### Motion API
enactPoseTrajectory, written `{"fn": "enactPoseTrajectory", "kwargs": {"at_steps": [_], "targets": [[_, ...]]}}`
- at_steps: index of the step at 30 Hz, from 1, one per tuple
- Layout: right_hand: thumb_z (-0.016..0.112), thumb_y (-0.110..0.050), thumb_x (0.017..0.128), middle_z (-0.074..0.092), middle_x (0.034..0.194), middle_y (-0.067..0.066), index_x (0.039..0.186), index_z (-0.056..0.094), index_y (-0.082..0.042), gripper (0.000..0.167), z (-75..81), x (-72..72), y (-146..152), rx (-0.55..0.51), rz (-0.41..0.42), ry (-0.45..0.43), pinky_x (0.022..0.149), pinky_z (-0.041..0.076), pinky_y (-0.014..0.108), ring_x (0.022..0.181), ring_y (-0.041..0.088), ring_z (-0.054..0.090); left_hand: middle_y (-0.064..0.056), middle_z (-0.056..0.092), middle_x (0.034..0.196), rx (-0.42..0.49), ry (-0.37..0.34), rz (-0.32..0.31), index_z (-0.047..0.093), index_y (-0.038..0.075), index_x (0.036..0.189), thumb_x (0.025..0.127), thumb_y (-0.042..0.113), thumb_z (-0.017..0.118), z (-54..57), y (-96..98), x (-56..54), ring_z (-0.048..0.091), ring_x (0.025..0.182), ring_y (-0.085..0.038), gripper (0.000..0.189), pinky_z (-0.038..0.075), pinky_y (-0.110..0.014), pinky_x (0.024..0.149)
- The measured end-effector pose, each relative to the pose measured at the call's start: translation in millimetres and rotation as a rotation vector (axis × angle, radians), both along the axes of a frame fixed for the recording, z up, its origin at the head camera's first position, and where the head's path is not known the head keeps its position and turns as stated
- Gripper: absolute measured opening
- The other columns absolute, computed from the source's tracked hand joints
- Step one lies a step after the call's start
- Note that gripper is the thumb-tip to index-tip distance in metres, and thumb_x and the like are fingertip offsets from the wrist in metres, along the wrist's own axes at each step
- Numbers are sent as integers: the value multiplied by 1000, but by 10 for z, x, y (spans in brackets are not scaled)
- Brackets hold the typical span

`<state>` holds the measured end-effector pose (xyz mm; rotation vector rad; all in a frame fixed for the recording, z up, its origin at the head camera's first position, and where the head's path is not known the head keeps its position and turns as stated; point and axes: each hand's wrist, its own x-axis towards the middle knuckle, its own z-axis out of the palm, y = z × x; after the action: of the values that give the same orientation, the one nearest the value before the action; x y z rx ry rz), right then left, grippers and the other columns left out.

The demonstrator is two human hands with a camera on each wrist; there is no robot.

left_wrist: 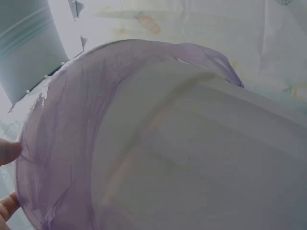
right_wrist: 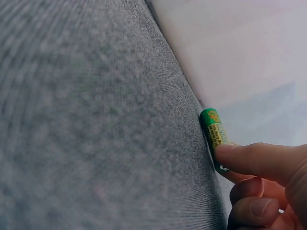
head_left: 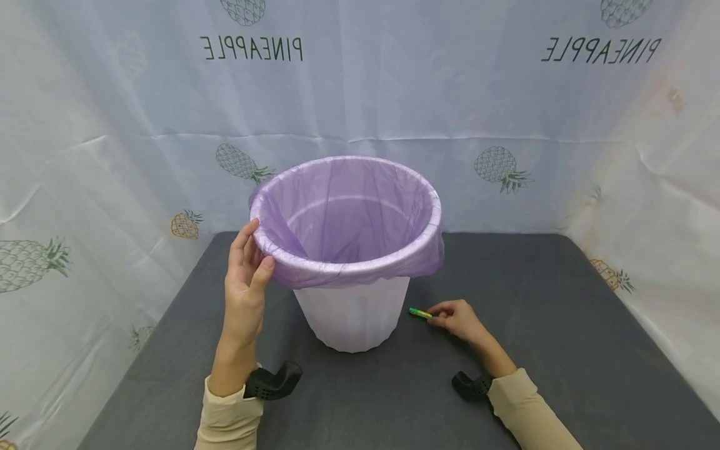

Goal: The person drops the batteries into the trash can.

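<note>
A white trash can [head_left: 354, 319] stands on the dark table, lined with a translucent purple bag [head_left: 360, 231] folded over its rim. My left hand [head_left: 244, 287] holds the rim at the left, thumb toward the front and fingers farther back. In the left wrist view two fingertips [left_wrist: 8, 152] show at the edge of the bag-covered rim. To the right of the can, my right hand [head_left: 458, 322] pinches a small green and yellow battery [right_wrist: 214, 134] by one end. The battery lies low, close over the table near the can's base, its other end pointing toward the can.
The dark grey table [head_left: 534, 300] spreads around the can. A pale curtain [head_left: 360, 81] with pineapple prints hangs behind it and along both sides. A black wrist-worn device [head_left: 272, 381] sits on each arm.
</note>
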<state>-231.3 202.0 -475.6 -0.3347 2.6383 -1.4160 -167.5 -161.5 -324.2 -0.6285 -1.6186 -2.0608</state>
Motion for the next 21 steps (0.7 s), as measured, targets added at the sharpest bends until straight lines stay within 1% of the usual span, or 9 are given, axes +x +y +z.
{"fn": "enactPoseTrajectory", "kwargs": {"at_steps": [3, 10, 12, 14, 17, 19, 21], "targets": [[71, -6, 82, 48, 58, -8, 98, 71, 10, 23, 8, 2, -6, 7, -13, 15, 46, 31, 17, 46, -2, 37, -6, 33, 153, 7, -13, 7, 31, 13, 147, 95, -1, 41, 3, 2, -1, 41, 133, -9, 55, 37, -15, 106], [69, -9, 85, 45, 57, -9, 102, 70, 10, 26, 25, 7, -10, -10, -19, -21, 45, 31, 18, 44, -1, 36, -7, 33, 153, 13, -12, 6, 30, 12, 147, 95, -1, 42, -2, 1, -8, 41, 133, -9, 55, 37, -15, 106], [69, -10, 85, 45, 57, -8, 103, 69, 10, 27, 34, 13, -9, -18, -18, -22, 45, 31, 18, 44, -1, 36, -7, 33, 153, 15, -25, 11, 30, 12, 147, 95, -1, 42, 7, 6, -1, 41, 133, -9, 55, 37, -15, 106], [69, -9, 85, 46, 58, -7, 103, 69, 11, 27, 49, 15, -10, -32, -20, -31, 45, 31, 18, 44, -1, 36, -7, 33, 153, 14, -13, 4, 30, 12, 147, 95, -1, 42, 10, 9, 5, 41, 133, -9, 55, 37, -15, 106], [69, -8, 85, 45, 59, -7, 103, 68, 12, 27, 57, 14, -6, -44, -24, -29, 45, 31, 19, 44, -1, 36, -6, 33, 152, 13, -23, 10, 31, 12, 147, 94, -1, 42, 19, 14, 14, 42, 132, -9, 55, 37, -15, 106], [68, -7, 85, 45, 58, -8, 103, 68, 12, 26, 62, 10, -4, -45, -29, -38, 45, 31, 18, 44, 0, 35, -6, 33, 152, 12, -6, 2, 31, 12, 147, 95, -1, 42, 11, 11, 8, 41, 133, -9, 54, 37, -15, 106], [67, -7, 86, 45, 58, -8, 103, 69, 11, 26, 62, 6, -1, -43, -32, -45, 45, 30, 18, 44, 0, 35, -6, 33, 152, 12, -11, 3, 31, 11, 147, 95, -1, 42, 4, 8, 1, 41, 133, -9, 55, 38, -15, 105]]}}
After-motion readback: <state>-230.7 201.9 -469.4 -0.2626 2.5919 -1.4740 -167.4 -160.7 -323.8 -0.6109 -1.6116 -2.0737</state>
